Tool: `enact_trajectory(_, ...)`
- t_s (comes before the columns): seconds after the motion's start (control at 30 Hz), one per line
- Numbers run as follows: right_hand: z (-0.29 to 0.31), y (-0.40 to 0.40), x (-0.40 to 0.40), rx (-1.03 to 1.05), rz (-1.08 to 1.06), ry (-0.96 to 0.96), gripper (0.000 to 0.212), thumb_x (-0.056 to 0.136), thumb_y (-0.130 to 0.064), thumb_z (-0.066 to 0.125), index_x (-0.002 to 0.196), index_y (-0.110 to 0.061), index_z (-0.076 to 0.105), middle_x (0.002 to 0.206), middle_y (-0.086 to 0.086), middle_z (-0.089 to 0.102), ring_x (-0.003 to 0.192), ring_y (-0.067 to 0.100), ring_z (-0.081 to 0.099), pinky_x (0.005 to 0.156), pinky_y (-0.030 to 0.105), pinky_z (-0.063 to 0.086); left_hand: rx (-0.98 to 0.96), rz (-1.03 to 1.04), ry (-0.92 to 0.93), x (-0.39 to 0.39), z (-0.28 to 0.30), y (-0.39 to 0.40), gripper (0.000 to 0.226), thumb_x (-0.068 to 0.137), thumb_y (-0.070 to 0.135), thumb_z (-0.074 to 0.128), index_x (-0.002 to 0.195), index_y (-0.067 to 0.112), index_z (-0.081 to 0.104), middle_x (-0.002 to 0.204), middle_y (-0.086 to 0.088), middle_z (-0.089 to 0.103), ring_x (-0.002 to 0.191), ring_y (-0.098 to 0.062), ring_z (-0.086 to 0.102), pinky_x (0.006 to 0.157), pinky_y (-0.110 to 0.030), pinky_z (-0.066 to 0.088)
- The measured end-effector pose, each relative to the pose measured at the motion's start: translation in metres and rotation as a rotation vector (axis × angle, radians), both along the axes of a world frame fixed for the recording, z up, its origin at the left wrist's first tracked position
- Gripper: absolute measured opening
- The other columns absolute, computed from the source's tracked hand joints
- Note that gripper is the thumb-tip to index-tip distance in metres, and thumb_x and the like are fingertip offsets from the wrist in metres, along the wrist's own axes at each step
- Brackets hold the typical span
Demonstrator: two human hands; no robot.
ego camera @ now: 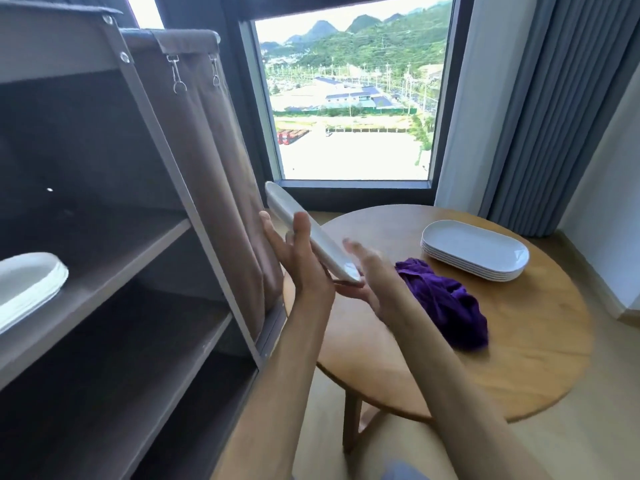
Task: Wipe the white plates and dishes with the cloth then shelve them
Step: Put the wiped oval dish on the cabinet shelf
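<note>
White dish [304, 233]: held tilted on edge, left of round table [519, 341]; gripped by left hand [298, 258], steadied by right hand [367, 271], fingers straight. Purple cloth [446, 303]: bunched on table. Stacked plates [474, 251]: beyond cloth. Shelved stack [27, 285]: far left.

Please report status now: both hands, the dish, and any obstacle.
Left hand grips tilted white dish; right hand open, supporting its lower end. Purple cloth lies on table. Shelf frame close at left.
</note>
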State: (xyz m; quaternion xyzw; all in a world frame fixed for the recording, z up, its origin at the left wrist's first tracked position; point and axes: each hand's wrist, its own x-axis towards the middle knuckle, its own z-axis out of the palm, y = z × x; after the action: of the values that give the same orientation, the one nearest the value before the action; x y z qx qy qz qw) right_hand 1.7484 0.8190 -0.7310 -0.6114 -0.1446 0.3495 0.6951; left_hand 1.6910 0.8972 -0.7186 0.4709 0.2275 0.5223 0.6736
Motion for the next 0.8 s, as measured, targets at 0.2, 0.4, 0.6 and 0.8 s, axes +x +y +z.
enact_trajectory(0.2, 0.008, 0.039, -0.029, 0.278, -0.041, 0.351, 0.018, 0.084, 0.007, 0.07, 0.101, 0.001, 0.065, 0.106, 0.014, 0.064, 0.088, 0.024, 0.072, 0.076, 0.031, 0.063, 0.194, 0.158, 0.107, -0.066, 0.015, 0.036, 0.093, 0.076, 0.056, 0.077, 0.151, 0.048, 0.024, 0.156, 0.008, 0.043, 0.138, -0.019, 0.05, 0.112, -0.045, 0.049)
enact_trajectory(0.4, 0.044, 0.109, -0.073, 0.178, 0.036, 0.197, 0.029, 0.092, -0.006, 0.07, 0.121, -0.004, 0.066, 0.121, 0.014, 0.064, 0.111, 0.029, 0.066, 0.088, 0.034, 0.061, 0.36, 0.265, 0.193, -0.165, 0.028, 0.06, 0.124, 0.069, 0.073, 0.078, 0.162, 0.035, 0.004, 0.166, 0.01, 0.023, 0.136, 0.017, 0.036, 0.1, -0.001, 0.037)
enact_trajectory(0.6, 0.082, 0.168, -0.135, 0.239, 0.302, 0.192, 0.017, 0.086, 0.01, 0.064, 0.1, 0.001, 0.067, 0.102, 0.017, 0.069, 0.084, 0.025, 0.07, 0.056, 0.027, 0.058, 0.445, 0.503, 0.395, -0.28, 0.043, 0.093, 0.119, 0.067, 0.048, 0.089, 0.162, 0.018, 0.025, 0.156, 0.004, 0.047, 0.144, -0.008, 0.044, 0.12, -0.029, 0.038)
enact_trajectory(0.8, 0.107, 0.215, -0.192, 0.272, 0.427, 0.113, 0.023, 0.085, -0.014, 0.074, 0.103, -0.007, 0.062, 0.108, 0.01, 0.066, 0.092, 0.023, 0.071, 0.06, 0.029, 0.06, 0.378, 0.78, 0.554, -0.338, 0.046, 0.106, 0.106, 0.066, 0.05, 0.092, 0.153, 0.016, 0.041, 0.14, 0.012, 0.051, 0.132, -0.007, 0.049, 0.097, 0.001, 0.036)
